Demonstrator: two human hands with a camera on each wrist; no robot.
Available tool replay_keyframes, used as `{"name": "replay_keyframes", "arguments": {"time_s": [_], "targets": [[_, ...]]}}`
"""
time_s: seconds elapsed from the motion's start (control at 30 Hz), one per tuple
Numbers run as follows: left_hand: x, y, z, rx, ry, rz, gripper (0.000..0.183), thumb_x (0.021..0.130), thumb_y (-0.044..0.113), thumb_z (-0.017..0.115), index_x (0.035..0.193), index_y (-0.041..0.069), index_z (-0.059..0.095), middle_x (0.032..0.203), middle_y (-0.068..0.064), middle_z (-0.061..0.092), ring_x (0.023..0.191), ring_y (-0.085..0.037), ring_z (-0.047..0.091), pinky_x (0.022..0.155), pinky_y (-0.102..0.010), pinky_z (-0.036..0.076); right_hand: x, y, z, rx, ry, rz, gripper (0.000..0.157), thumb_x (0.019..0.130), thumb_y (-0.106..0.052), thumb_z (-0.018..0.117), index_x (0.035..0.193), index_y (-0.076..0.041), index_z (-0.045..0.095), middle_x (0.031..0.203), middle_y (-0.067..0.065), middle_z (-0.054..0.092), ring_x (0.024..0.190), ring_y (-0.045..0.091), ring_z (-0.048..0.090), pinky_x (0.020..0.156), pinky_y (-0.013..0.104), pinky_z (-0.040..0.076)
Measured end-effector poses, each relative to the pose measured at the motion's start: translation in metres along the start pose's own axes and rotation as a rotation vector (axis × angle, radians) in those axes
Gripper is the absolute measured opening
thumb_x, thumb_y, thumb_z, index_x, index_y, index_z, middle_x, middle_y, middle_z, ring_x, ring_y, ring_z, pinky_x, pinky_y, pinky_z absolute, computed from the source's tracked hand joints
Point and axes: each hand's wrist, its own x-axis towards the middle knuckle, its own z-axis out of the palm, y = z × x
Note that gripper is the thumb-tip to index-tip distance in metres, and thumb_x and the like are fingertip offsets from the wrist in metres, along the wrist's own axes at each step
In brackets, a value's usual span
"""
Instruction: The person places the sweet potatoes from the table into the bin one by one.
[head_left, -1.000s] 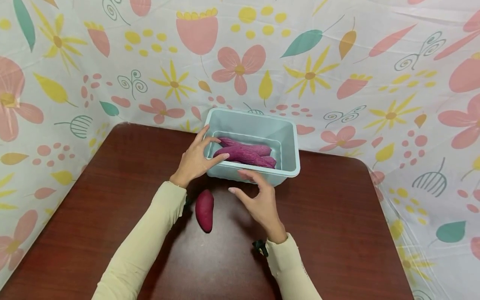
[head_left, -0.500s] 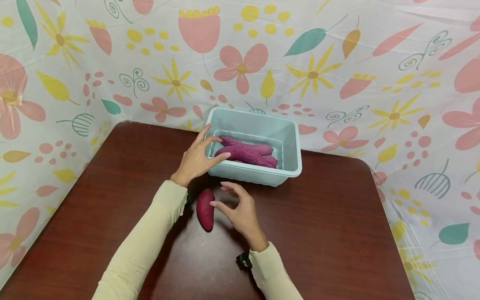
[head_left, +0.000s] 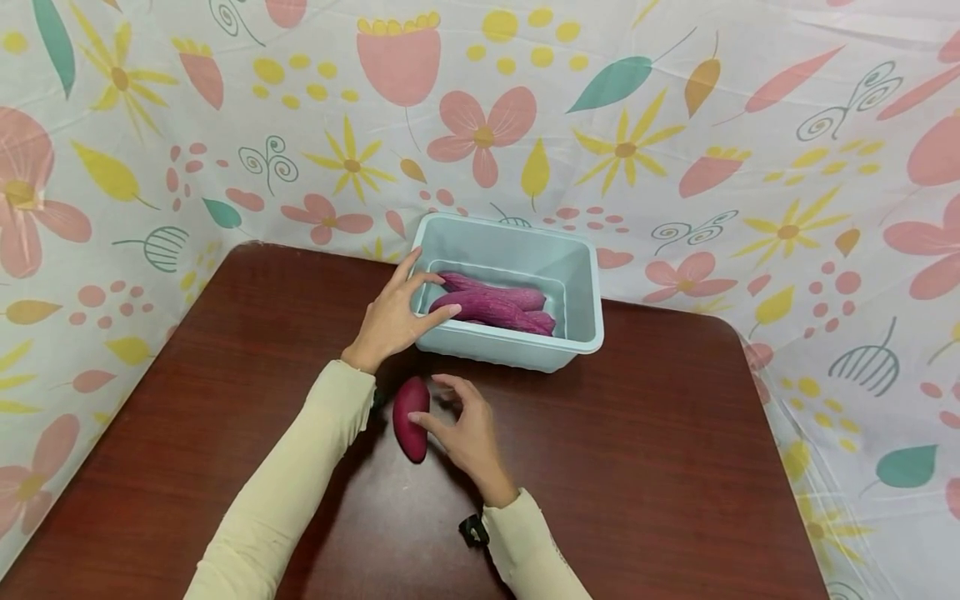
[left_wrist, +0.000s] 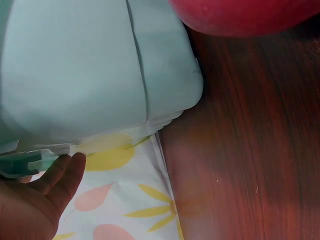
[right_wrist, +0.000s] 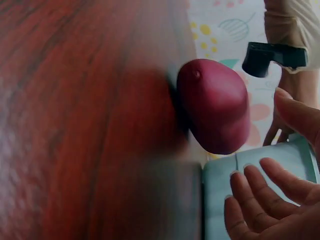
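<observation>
A smooth dark-red sweet potato point(head_left: 409, 421) lies on the brown table in front of a pale blue plastic bin point(head_left: 510, 348). My right hand point(head_left: 472, 433) is at its right side, thumb overlapping it in the head view. In the right wrist view the spread fingers point(right_wrist: 250, 200) stand apart from the sweet potato point(right_wrist: 215, 105). My left hand point(head_left: 386, 325) holds the bin's left front corner, thumb over the rim; the left wrist view has its fingertips point(left_wrist: 75, 167) at the rim. Several long purple vegetables with ridged skin point(head_left: 495, 310) lie inside the bin.
The brown table point(head_left: 660, 433) reaches back to a flower-printed cloth point(head_left: 622, 150) hanging behind the bin and along both sides. A small black camera mount point(head_left: 474, 530) sits on the right wrist.
My right hand has moved from the bin's front rim leftward and down to the sweet potato. My left hand has stayed at the bin's corner; the sweet potato still lies in place.
</observation>
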Motion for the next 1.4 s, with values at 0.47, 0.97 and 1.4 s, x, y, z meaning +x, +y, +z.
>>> {"name": "replay_keyframes", "arguments": {"time_s": [0.47,0.97,1.4], "targets": [[-0.001,-0.001,0.000,-0.016,0.016,0.007,0.052,0.086,0.069,0.065,0.124,0.034,0.064,0.169,0.016,0.016,0.143,-0.027,0.047,0.080,-0.053,0.051,0.000,-0.008,0.018,-0.082,-0.059,0.090,0.070,0.075,-0.031,0.090,0.134,-0.010,0.059,0.127,0.009,0.065,0.102,0.027,0.068,0.088,0.042,0.056],[-0.001,0.001,0.001,-0.025,0.019,-0.001,0.052,0.085,0.070,0.064,0.124,0.035,0.064,0.168,0.018,0.016,0.143,-0.025,0.047,0.076,-0.048,0.052,0.000,-0.013,0.029,-0.151,-0.042,0.110,0.063,0.073,-0.018,0.089,0.127,-0.007,0.059,0.117,0.011,0.068,0.099,0.024,0.068,0.083,0.029,0.051],[-0.002,0.001,0.001,-0.047,0.015,-0.006,0.052,0.085,0.069,0.066,0.124,0.035,0.063,0.168,0.019,0.016,0.142,-0.026,0.048,0.080,-0.053,0.050,0.002,-0.011,0.025,-0.106,0.002,0.127,0.053,0.076,-0.009,0.081,0.125,-0.007,0.061,0.117,0.012,0.070,0.100,0.025,0.068,0.082,0.030,0.052]]}}
